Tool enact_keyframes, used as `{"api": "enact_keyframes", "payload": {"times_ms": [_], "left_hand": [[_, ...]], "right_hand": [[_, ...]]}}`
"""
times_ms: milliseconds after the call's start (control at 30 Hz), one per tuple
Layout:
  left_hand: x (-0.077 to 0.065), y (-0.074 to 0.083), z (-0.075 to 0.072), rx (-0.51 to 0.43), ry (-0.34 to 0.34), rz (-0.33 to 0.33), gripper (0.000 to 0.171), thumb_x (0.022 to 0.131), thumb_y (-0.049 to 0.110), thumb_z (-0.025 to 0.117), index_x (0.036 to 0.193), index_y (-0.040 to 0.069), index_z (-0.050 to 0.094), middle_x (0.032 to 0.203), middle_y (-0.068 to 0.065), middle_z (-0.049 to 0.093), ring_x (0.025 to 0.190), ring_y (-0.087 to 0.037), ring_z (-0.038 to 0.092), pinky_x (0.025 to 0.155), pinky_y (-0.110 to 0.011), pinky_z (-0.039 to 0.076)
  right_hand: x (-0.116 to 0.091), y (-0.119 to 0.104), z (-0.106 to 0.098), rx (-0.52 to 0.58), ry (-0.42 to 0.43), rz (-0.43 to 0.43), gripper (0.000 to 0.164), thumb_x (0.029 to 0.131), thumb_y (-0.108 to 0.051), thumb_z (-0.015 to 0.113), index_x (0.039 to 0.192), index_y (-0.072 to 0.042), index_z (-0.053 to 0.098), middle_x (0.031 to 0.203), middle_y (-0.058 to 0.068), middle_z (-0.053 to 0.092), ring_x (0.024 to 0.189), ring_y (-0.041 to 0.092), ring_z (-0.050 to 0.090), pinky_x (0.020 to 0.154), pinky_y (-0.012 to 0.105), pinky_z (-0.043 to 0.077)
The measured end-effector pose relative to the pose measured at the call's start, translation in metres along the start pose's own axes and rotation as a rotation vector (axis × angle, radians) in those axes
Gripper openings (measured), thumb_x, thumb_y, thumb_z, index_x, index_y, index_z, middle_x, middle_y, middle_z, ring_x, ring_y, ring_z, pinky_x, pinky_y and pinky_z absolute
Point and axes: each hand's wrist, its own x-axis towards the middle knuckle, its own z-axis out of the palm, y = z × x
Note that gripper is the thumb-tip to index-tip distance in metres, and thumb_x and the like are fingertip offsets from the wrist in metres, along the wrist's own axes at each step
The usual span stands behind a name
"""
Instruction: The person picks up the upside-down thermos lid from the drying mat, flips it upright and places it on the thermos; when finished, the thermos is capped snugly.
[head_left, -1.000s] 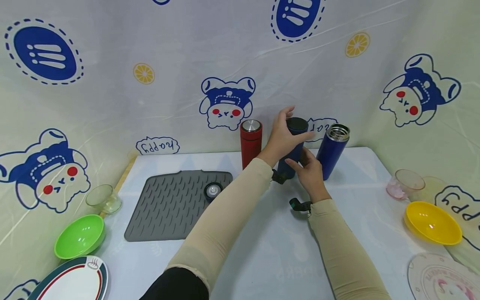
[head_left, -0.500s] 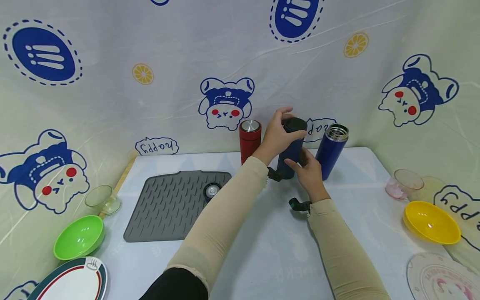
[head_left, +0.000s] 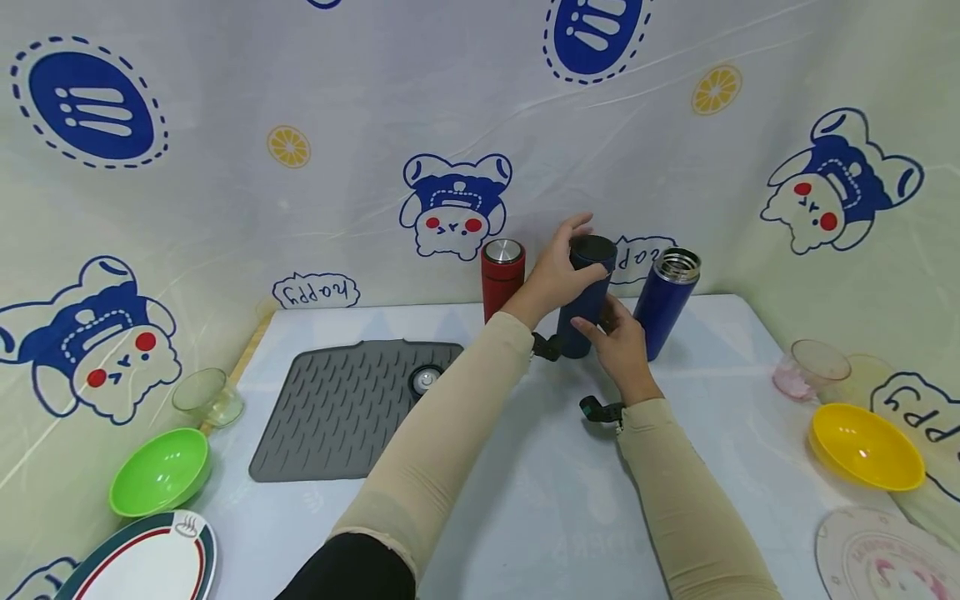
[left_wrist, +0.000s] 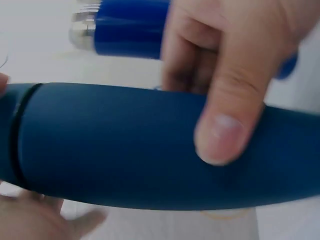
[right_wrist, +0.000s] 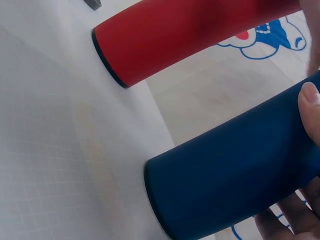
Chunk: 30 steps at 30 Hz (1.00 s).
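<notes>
A dark blue thermos [head_left: 582,312] stands at the back of the table, its bottom edge on the tabletop in the right wrist view. My left hand [head_left: 557,275] grips its lid [head_left: 592,248], thumb across the near side and fingers behind. Lower down, my right hand [head_left: 622,343] holds the body, with its thumb [left_wrist: 225,137] on the near side in the left wrist view. To the right is a brighter blue thermos [head_left: 663,308] without a lid, its steel mouth bare. A red thermos [head_left: 502,279] with a steel-topped lid stands left, partly behind my left arm.
A grey ridged mat [head_left: 345,417] lies at left with a black-and-silver lid [head_left: 426,380] on it. Left edge: a glass [head_left: 210,398], green bowl [head_left: 161,473], plate [head_left: 142,567]. Right edge: a pink-tinted glass [head_left: 810,369], yellow bowl [head_left: 866,447], pink-patterned plate [head_left: 892,554].
My left hand has turned a little at the lid: its thumb has come left and its wrist has shifted left. My right hand keeps its hold, and the thermos stays in place.
</notes>
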Motion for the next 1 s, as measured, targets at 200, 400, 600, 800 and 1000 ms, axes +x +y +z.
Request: {"api": "enact_keyframes", "payload": {"times_ms": [200, 400, 600, 800, 1000], "left_hand": [[-0.001, 0.000, 0.003, 0.013, 0.054, -0.024, 0.079, 0.074, 0.038, 0.080, 0.139, 0.027, 0.036, 0.133, 0.008, 0.040, 0.113, -0.002, 0.041, 0.090, -0.024, 0.043], [0.000, 0.000, 0.004, 0.018, 0.004, 0.015, 0.074, 0.079, 0.029, 0.075, 0.141, 0.026, 0.034, 0.137, 0.010, 0.035, 0.119, -0.003, 0.036, 0.094, -0.025, 0.039], [0.000, -0.004, 0.006, -0.011, 0.075, 0.016, 0.075, 0.075, 0.037, 0.079, 0.138, 0.026, 0.041, 0.130, 0.011, 0.046, 0.112, 0.000, 0.044, 0.092, -0.023, 0.042], [-0.001, -0.010, 0.009, -0.017, 0.038, 0.051, 0.074, 0.080, 0.036, 0.074, 0.142, 0.029, 0.033, 0.136, 0.009, 0.038, 0.115, 0.000, 0.037, 0.093, -0.023, 0.039], [-0.003, -0.010, 0.011, -0.005, 0.125, 0.016, 0.078, 0.073, 0.045, 0.078, 0.136, 0.028, 0.038, 0.132, 0.005, 0.042, 0.111, -0.001, 0.042, 0.088, -0.021, 0.044]], "right_hand": [[0.001, 0.001, 0.000, -0.003, 0.003, -0.003, 0.065, 0.081, -0.037, 0.073, 0.139, -0.026, 0.045, 0.131, -0.003, 0.053, 0.117, 0.016, 0.050, 0.099, 0.040, 0.037], [0.000, 0.002, -0.001, 0.007, 0.005, 0.009, 0.065, 0.081, -0.037, 0.073, 0.139, -0.028, 0.045, 0.130, -0.004, 0.053, 0.116, 0.014, 0.051, 0.099, 0.039, 0.038], [0.000, 0.002, -0.001, -0.001, 0.001, 0.002, 0.064, 0.081, -0.038, 0.073, 0.138, -0.029, 0.045, 0.130, -0.006, 0.053, 0.116, 0.013, 0.051, 0.100, 0.039, 0.037], [0.001, 0.004, -0.001, -0.011, 0.008, 0.009, 0.064, 0.081, -0.038, 0.073, 0.138, -0.029, 0.045, 0.130, -0.006, 0.054, 0.116, 0.013, 0.051, 0.099, 0.038, 0.037], [0.001, 0.005, -0.001, -0.006, 0.003, 0.007, 0.064, 0.081, -0.037, 0.073, 0.138, -0.028, 0.045, 0.130, -0.005, 0.054, 0.116, 0.014, 0.051, 0.099, 0.038, 0.038]]}}
